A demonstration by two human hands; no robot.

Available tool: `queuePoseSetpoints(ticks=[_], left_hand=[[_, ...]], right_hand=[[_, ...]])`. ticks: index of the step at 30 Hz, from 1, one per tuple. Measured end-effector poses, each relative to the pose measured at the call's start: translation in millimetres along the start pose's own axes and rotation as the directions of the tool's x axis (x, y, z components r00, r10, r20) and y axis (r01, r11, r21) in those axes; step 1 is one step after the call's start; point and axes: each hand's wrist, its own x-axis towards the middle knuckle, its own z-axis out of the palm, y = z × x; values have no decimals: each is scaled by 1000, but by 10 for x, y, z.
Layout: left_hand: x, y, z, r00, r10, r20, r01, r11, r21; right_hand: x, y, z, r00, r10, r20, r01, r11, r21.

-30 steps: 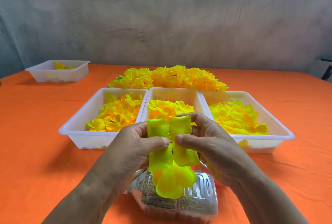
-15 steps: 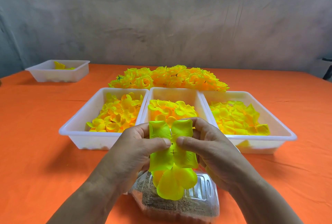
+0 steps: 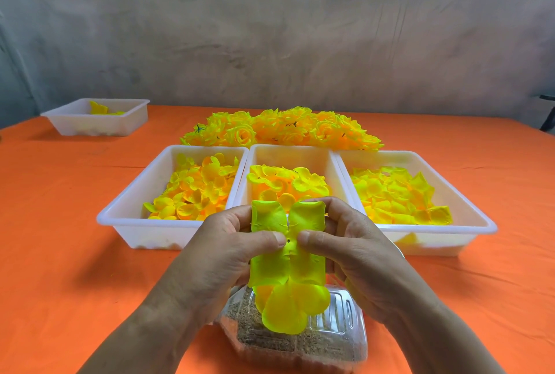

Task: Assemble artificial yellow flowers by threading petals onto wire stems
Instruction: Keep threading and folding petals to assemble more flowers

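My left hand (image 3: 228,250) and right hand (image 3: 345,250) both pinch a four-lobed petal layer (image 3: 271,219) beside its centre hole, above the clear container (image 3: 336,322). I can't see a stem. Past three trays (image 3: 292,148) of loose petals lies a pile of finished flowers (image 3: 282,129); I judge plenty remains.

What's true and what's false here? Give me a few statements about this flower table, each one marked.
1. Both the left hand and the right hand pinch one yellow petal piece. True.
2. Three white trays of petals stand side by side behind the hands. True.
3. The tablecloth is blue. False: it is orange.
4. The finished flowers lie inside a tray. False: they are piled on the cloth behind the three trays.
5. The clear container below the hands is empty. False: it holds brown grainy stuff.
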Motion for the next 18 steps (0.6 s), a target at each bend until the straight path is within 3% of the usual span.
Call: queuePoseSetpoints(ticks=[18], left_hand=[[-24,-31,1,999,-2,36,3,999,-33]], right_hand=[[-31,19,-10,1000,6,3,-6,999,-40]])
